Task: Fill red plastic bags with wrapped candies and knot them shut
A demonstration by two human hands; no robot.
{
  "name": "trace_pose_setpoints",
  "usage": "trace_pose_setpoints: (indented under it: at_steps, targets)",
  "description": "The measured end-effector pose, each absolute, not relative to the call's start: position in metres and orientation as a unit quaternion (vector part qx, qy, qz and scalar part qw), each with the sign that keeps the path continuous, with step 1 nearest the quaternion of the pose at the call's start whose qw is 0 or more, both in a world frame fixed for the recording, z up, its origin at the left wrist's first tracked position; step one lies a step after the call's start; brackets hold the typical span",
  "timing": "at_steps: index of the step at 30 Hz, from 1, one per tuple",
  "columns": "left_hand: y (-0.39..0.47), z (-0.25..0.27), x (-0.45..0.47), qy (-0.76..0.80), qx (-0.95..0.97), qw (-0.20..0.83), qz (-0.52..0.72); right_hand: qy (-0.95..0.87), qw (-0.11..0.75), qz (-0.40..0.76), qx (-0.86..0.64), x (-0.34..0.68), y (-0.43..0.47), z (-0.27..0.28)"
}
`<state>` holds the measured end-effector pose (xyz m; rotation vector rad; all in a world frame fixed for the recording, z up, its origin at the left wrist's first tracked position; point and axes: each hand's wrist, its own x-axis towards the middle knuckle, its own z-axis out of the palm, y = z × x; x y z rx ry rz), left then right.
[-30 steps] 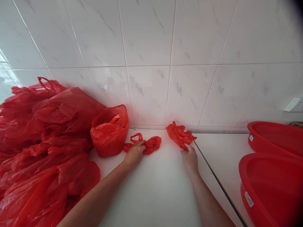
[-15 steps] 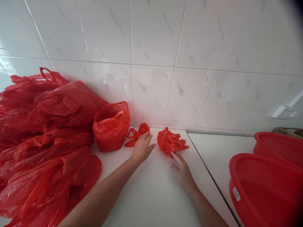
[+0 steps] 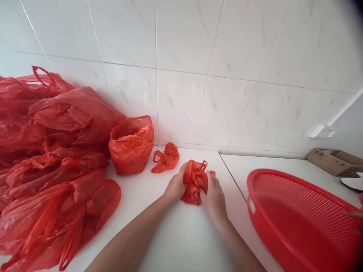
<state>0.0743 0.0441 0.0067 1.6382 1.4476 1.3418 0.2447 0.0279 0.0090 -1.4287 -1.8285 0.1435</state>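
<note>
A crumpled red plastic bag (image 3: 194,181) is gathered between my two hands over the white tabletop. My left hand (image 3: 175,186) curls against its left side, fingers partly hidden behind the plastic. On the other side my right hand (image 3: 214,194) grips it, with fingertips at the top and thumb near the front. A second small knotted red bag (image 3: 167,156) lies behind my left hand, close to the wall. Further left, a red bag standing open (image 3: 130,151) is beside a large heap of red plastic bags (image 3: 62,158).
A red plastic basket with a perforated side (image 3: 263,204) stands at the right, and another person's hand (image 3: 354,214) is at its edge. Behind it are a cardboard box (image 3: 323,160) and a wall socket (image 3: 323,131). White tiles (image 3: 181,102) rise behind the table.
My left hand has left the small knotted bag and moved right to the other bag, which is now nearer me between both hands. Only one basket shows now, and another person's hand has appeared.
</note>
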Motion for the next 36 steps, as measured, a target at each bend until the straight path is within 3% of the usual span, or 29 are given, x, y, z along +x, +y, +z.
trace_pose_setpoints:
  at_steps: [3, 11, 18, 22, 25, 28, 36]
  targets:
    - [0.055, 0.012, 0.056, 0.562, 0.579, 0.228, 0.545, -0.719, 0.333, 0.098, -0.602, 0.247, 0.031, -0.001]
    - [0.091, 0.038, 0.015, 0.607, 0.464, 0.136, 0.631, -0.603, 0.412, 0.246, -0.637, 0.259, 0.031, 0.002]
    - [0.12, 0.058, -0.004, 0.662, 0.394, 0.113, 0.627, -0.569, 0.499, 0.184, -0.627, 0.275, 0.047, -0.006]
    - [0.087, 0.055, 0.024, 0.642, 0.467, 0.043, 0.606, -0.587, 0.538, 0.056, -0.602, 0.274, 0.066, 0.003]
    - [0.064, 0.039, 0.04, 0.573, 0.683, 0.006, 0.453, -0.618, 0.495, -0.005, -0.611, 0.276, 0.087, 0.002]
    - [0.06, 0.021, 0.043, 0.538, 0.779, 0.022, 0.321, -0.654, 0.41, 0.051, -0.633, 0.281, 0.106, -0.004]
    - [0.033, 0.002, 0.069, 0.512, 0.784, 0.095, 0.338, -0.735, 0.359, 0.164, -0.551, 0.258, 0.076, -0.012]
